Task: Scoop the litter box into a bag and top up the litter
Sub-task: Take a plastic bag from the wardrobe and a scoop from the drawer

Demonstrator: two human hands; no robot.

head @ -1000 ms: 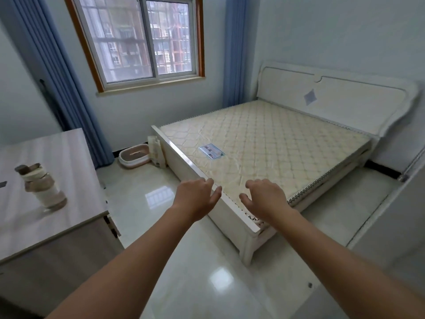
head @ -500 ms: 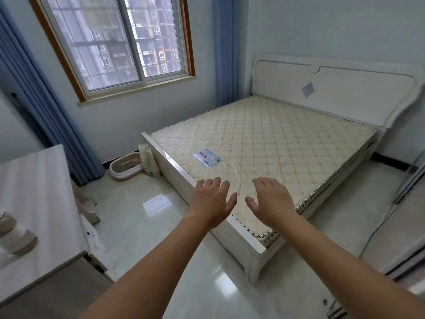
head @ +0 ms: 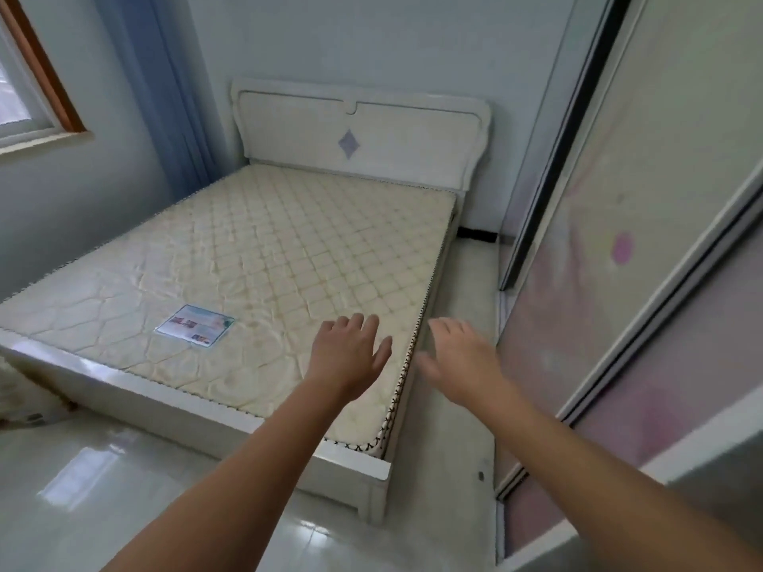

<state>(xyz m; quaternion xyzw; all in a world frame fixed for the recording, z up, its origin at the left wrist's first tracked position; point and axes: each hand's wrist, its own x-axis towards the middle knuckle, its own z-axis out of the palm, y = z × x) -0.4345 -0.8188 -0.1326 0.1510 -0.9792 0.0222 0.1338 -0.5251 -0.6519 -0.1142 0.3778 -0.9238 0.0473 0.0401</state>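
- Litter box: not in view; no bag, scoop or litter sack visible either. Its bearing from the hands and its long axis cannot be told, so neither hand can be judged the nearer.
- Bed (head: 231,390): white frame, fills the frame from 9 to 12 o'clock; headboard (head: 413,154) at 12.
- Mattress (head: 264,258): bare, quilted, cream; a printed label (head: 194,325) lies on it toward 9 o'clock of the hands.
- Sliding wardrobe doors (head: 644,262): run along 2 to 4 o'clock.
- Window (head: 24,97) with blue curtain (head: 165,97): at 10 to 11 o'clock.
- Left hand (head: 349,357): outstretched over the mattress's near right corner, fingers straight and spread, holding nothing.
- Right hand (head: 462,357): blurred, over the floor strip between bed and wardrobe, fingers extended, holding nothing; hands apart, side by side.
- Judgement: task not begun; the box must first be found.
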